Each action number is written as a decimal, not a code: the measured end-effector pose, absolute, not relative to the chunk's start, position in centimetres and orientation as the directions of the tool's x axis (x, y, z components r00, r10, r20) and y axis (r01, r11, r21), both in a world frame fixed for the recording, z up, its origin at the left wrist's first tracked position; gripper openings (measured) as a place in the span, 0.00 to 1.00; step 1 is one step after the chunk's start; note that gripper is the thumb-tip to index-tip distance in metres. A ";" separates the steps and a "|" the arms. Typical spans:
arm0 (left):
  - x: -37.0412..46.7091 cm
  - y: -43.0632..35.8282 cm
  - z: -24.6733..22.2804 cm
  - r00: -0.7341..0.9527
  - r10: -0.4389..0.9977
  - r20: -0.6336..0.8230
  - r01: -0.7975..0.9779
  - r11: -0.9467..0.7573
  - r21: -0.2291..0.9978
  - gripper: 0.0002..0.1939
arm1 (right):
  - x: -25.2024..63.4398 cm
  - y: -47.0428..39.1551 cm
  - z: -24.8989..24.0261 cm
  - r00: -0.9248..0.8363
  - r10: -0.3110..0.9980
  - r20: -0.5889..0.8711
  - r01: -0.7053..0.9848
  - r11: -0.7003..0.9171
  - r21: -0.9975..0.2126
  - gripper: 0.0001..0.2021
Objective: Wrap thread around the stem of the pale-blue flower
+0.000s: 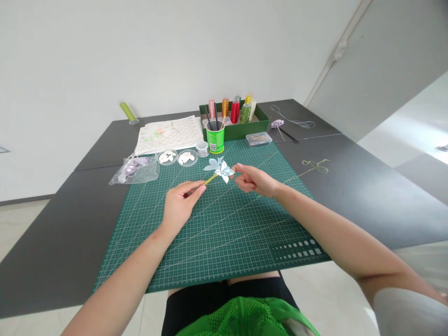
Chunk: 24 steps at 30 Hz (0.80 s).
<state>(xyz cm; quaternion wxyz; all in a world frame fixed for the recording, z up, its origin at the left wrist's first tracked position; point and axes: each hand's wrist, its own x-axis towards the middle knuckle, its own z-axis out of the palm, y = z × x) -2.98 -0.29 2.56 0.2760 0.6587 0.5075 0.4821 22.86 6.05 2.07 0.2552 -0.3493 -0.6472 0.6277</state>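
A pale blue flower (224, 171) with pointed petals hangs over the green cutting mat (210, 233), its thin green stem pointing down and to the left. Thumb and fingers of my left hand (182, 200) are closed on that stem. My right hand (255, 180) is at the right side of the petals, index finger and thumb close to the petal edge and the other fingers curled. Whether the right fingertips touch a petal or hold something small cannot be made out.
Behind the flower stand a green cup (215, 141) with tools and a green box (238, 132) of thread spools. Lidded dishes (187, 157), printed sheets (171, 133) and a plastic bag (140, 171) are at the left. Thread (317, 166) and a clear case (259, 139) lie right.
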 end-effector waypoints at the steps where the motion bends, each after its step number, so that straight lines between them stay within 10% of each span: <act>1: -3.0 -0.3 2.5 0.024 0.934 0.357 0.406 -0.335 0.850 0.09 | 22.8 6.1 2.1 -0.520 0.846 -0.115 0.257 0.027 -0.966 0.19; 4: -3.0 -0.3 2.5 0.043 0.934 0.354 0.409 -0.339 0.847 0.09 | 22.5 5.9 1.9 -0.215 0.973 0.088 0.683 0.215 -0.698 0.12; 7: -2.8 -0.4 2.4 0.057 0.938 0.343 0.397 -0.336 0.854 0.09 | 21.7 5.0 1.5 -0.279 0.896 0.346 0.760 0.427 -0.490 0.12; 15: -2.6 -0.7 2.5 0.075 0.928 0.366 0.410 -0.363 0.837 0.11 | 18.2 0.9 1.4 -0.621 0.747 0.240 0.275 0.494 -0.825 0.20; 24: -2.5 -0.5 2.3 0.055 0.939 0.341 0.399 -0.333 0.854 0.10 | 18.8 0.5 1.1 -0.635 0.645 0.425 0.436 0.753 -0.493 0.20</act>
